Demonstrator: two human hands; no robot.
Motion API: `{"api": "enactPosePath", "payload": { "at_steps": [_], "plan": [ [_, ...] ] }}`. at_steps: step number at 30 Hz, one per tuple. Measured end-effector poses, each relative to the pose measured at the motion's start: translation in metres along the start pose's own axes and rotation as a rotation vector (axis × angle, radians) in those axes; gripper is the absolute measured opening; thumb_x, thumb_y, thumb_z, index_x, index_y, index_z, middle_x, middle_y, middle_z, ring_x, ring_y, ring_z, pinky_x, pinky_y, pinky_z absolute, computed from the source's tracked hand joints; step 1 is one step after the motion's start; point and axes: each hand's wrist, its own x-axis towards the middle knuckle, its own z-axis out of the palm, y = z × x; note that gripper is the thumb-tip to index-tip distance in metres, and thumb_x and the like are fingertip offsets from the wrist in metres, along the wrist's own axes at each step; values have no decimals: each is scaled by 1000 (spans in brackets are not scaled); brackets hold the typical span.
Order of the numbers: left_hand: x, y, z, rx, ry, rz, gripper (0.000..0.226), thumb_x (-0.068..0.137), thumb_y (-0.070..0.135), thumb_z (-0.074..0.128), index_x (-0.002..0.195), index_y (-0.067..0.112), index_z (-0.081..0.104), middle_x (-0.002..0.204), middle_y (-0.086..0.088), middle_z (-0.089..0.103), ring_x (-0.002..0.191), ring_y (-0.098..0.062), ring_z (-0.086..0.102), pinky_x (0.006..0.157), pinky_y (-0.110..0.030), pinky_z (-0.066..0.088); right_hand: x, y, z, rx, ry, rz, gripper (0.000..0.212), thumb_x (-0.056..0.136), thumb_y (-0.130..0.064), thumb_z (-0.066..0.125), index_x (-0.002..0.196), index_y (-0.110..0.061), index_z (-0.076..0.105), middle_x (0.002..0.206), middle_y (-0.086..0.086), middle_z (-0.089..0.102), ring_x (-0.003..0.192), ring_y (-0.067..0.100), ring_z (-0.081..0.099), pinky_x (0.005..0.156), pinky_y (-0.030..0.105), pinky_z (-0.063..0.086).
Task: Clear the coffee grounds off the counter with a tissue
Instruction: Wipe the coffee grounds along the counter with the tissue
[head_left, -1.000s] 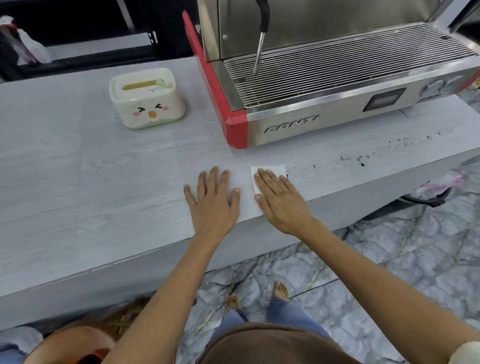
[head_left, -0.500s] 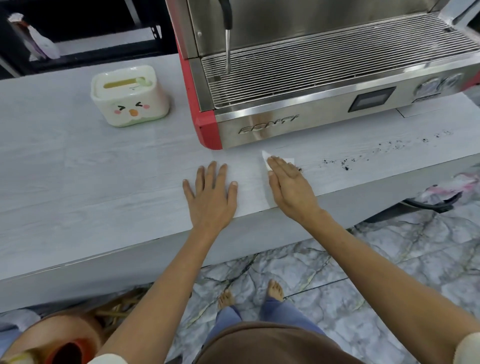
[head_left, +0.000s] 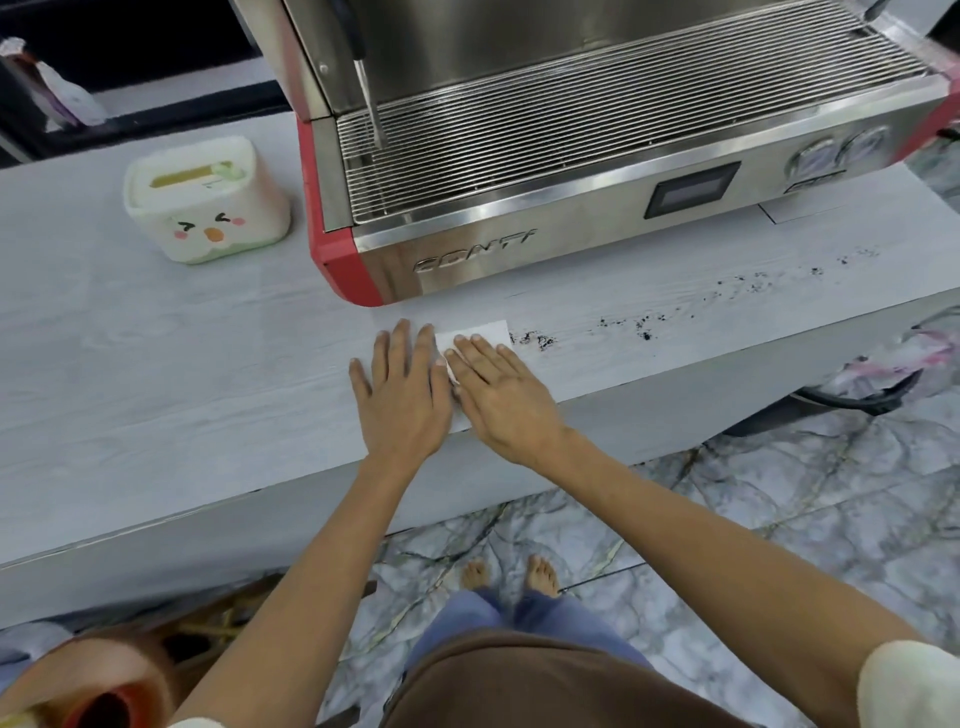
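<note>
A white tissue (head_left: 483, 334) lies flat on the pale grey counter (head_left: 156, 364), just in front of the espresso machine. My right hand (head_left: 501, 395) presses flat on it with fingers spread, covering its near part. My left hand (head_left: 402, 389) rests palm down on the bare counter, right beside my right hand and touching it, holding nothing. Dark coffee grounds (head_left: 537, 340) start at the tissue's right edge. A thin trail of them (head_left: 753, 285) runs right along the counter.
A steel and red espresso machine (head_left: 571, 249) stands right behind the hands, with its steam wand (head_left: 371, 104) hanging over the drip grid. A cream tissue box with a cartoon face (head_left: 205, 200) sits at the back left. The counter's front edge runs just under my wrists.
My right hand slid the tissue right to the first grounds, then drew back a little. My left hand moved right along the counter until it touched my right hand.
</note>
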Motion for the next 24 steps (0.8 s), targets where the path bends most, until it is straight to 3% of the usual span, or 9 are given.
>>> {"api": "enactPosePath", "payload": {
  "at_steps": [4,10,24],
  "plan": [
    [7,6,4,-5,3,18,54,104,45,19,155,29,25,166,2,16,153,-20,9,121,-56,5,6,18,-7,6,-33,36,57,98,-37,16,145,-11,37,153,12,33,143,25,27,118,41,20],
    [13,13,7,-4,-6,56,57,104,49,16,156,27,22,166,0,14,153,-20,7,122,-54,3,-4,36,-13,-19,19,108,53,100,-35,22,146,-13,37,153,11,33,143,25,26,117,39,18],
    [14,15,9,-13,-44,110,61,102,53,18,158,27,17,167,-1,9,154,-22,2,121,-58,1,-20,67,-30,-3,74,261,50,100,-34,28,143,-12,42,151,10,37,141,25,30,116,43,24]
  ]
}}
